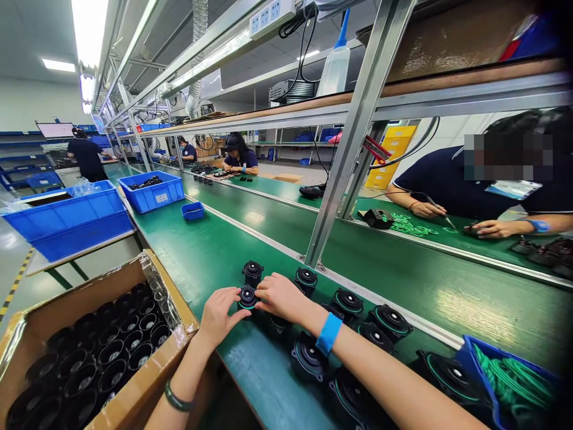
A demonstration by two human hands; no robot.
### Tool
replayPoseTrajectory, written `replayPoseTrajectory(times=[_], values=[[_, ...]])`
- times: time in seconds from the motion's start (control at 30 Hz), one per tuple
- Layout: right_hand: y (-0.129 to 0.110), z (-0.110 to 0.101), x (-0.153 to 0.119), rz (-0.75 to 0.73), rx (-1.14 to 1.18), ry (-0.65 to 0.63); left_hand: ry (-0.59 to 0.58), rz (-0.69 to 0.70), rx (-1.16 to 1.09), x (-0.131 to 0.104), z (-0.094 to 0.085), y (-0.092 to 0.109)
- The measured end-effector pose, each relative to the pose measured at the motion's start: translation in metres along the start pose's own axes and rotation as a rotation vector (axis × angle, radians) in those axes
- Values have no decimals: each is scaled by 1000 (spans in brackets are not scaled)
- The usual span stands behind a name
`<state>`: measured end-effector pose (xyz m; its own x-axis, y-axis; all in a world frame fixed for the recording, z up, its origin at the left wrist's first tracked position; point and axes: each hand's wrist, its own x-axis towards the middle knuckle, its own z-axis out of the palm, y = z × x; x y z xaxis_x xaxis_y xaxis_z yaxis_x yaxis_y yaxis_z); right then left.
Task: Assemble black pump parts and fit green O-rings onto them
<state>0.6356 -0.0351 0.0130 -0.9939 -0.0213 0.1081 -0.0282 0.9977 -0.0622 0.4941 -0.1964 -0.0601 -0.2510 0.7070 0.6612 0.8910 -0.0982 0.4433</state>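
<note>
A black round housing (247, 294) with a green sealing ring around its upper part is between my two hands on the green bench (179, 230). My left hand (218, 316) grips it from the left with thumb and fingers. From the right, the fingers of my right hand (282, 297) pinch its rim; whether they hold the ring itself is hidden. Just behind stands another black housing (253, 272). Several more housings, such as this one with a green ring (348, 303), stand to the right, partly behind my right forearm.
A cardboard box (134, 391) of black cups stands at left. A blue bin (483, 382) of green rings sits at right. Blue crates (156, 194) are farther back. A metal post (344, 131) rises at the bench edge. Across the line, a co-worker (447, 173) handles small parts.
</note>
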Motion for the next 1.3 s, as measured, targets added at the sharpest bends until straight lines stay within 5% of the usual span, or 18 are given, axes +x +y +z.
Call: replayPoseTrajectory(times=[0.6, 0.9, 1.13, 1.3], values=[[5, 6, 9, 216, 373, 123, -147, -351, -442, 20, 9, -13], [11, 8, 26, 348, 510, 123, -205, -557, -477, 39, 9, -21], [16, 9, 28, 307, 557, 141, -157, -549, -348, 54, 10, -19], [23, 10, 21, 230, 540, 117, -45, -457, -206, 42, 8, 1]])
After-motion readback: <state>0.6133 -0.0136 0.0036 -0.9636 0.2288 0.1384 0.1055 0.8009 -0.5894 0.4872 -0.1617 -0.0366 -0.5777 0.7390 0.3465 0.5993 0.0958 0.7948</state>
